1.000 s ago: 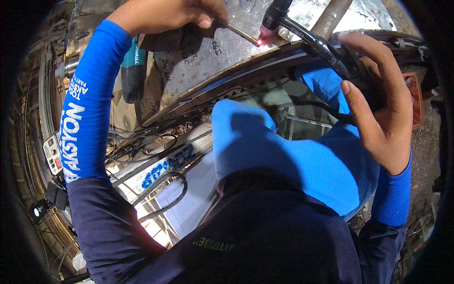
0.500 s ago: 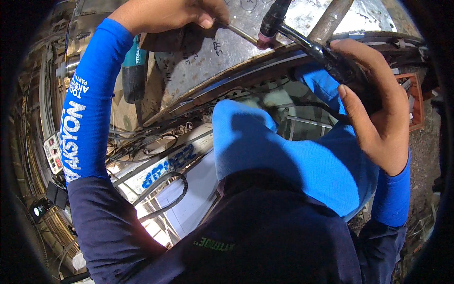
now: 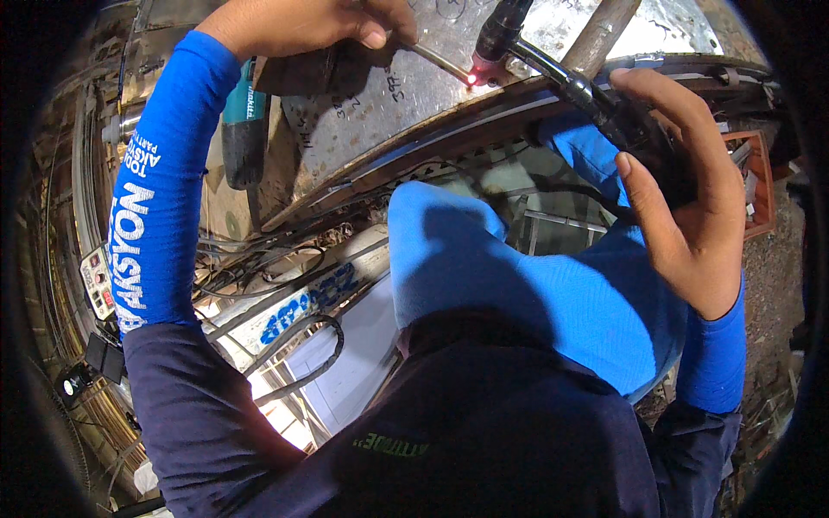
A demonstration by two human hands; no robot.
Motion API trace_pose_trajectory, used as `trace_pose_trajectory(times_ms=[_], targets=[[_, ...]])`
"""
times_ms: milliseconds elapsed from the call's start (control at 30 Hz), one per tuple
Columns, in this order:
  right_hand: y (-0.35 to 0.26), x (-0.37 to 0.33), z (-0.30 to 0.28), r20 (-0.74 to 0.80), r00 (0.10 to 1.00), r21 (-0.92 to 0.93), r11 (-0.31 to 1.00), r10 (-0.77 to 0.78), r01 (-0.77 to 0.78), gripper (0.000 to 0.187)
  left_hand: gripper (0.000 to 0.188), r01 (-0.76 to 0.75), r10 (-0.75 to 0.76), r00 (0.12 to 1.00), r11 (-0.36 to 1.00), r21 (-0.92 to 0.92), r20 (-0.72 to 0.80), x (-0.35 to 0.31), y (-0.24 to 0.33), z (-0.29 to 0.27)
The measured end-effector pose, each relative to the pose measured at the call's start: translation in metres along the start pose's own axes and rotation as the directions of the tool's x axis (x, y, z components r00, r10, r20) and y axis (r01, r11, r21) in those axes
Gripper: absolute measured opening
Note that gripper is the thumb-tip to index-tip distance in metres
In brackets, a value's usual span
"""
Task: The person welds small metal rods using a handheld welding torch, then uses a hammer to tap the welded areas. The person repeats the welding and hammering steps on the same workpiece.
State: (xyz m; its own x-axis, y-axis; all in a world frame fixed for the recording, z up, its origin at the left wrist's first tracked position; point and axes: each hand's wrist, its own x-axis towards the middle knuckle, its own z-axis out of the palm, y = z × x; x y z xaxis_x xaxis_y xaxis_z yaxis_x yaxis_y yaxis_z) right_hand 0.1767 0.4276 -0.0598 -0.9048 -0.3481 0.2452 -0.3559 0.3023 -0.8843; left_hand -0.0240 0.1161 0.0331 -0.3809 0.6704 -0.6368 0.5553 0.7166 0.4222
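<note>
My right hand (image 3: 691,186) is closed round the black handle of a TIG welding torch (image 3: 596,102). The torch's pinkish nozzle points down at the near edge of a grey metal worktop (image 3: 367,121), where a small red-white glow shows. My left hand (image 3: 337,24), partly cut off by the upper edge, pinches a thin metal rod (image 3: 439,59). The rod slants down to the right, and its far end meets the glow beside the nozzle. Under my left wrist lies a dark brown block (image 3: 294,76). The fingertips of my left hand are in shadow.
A teal and black power tool (image 3: 244,129) lies left of the worktop. A round metal bar (image 3: 604,36) rests behind the torch. At the right stands an orange box (image 3: 758,186) with metal bits. Cables (image 3: 319,345) loop over a white beam; a small control box (image 3: 102,281) sits far left.
A bright glow has appeared at the torch tip where the rod ends. My right hand and the torch have shifted very slightly; my left hand has hardly moved.
</note>
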Motion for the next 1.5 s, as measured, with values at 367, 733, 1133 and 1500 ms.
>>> trace_pose_trajectory(times_ms=[367,733,1133,1500], targets=[[-0.001,0.0,-0.002,0.033,0.999,0.01,1.0,0.002,-0.002,0.056,0.024,-0.035,0.035,0.999,0.999,0.008,-0.006,-0.002,0.004,-0.002],[0.0,-0.001,-0.002,0.042,0.999,-0.01,1.0,-0.001,0.002,0.056,0.025,-0.038,0.038,0.999,0.999,0.019,-0.004,0.0,0.002,-0.001],[-0.006,-0.006,0.004,-0.001,1.0,-0.1,0.995,0.012,-0.012,0.055,0.026,0.003,-0.002,1.0,1.0,0.023,-0.023,-0.001,0.007,-0.001],[-0.039,-0.072,0.042,-0.268,0.621,0.847,0.488,0.737,-0.213,0.074,0.021,-0.088,0.089,0.996,0.996,0.025,-0.028,0.004,-0.009,0.005]])
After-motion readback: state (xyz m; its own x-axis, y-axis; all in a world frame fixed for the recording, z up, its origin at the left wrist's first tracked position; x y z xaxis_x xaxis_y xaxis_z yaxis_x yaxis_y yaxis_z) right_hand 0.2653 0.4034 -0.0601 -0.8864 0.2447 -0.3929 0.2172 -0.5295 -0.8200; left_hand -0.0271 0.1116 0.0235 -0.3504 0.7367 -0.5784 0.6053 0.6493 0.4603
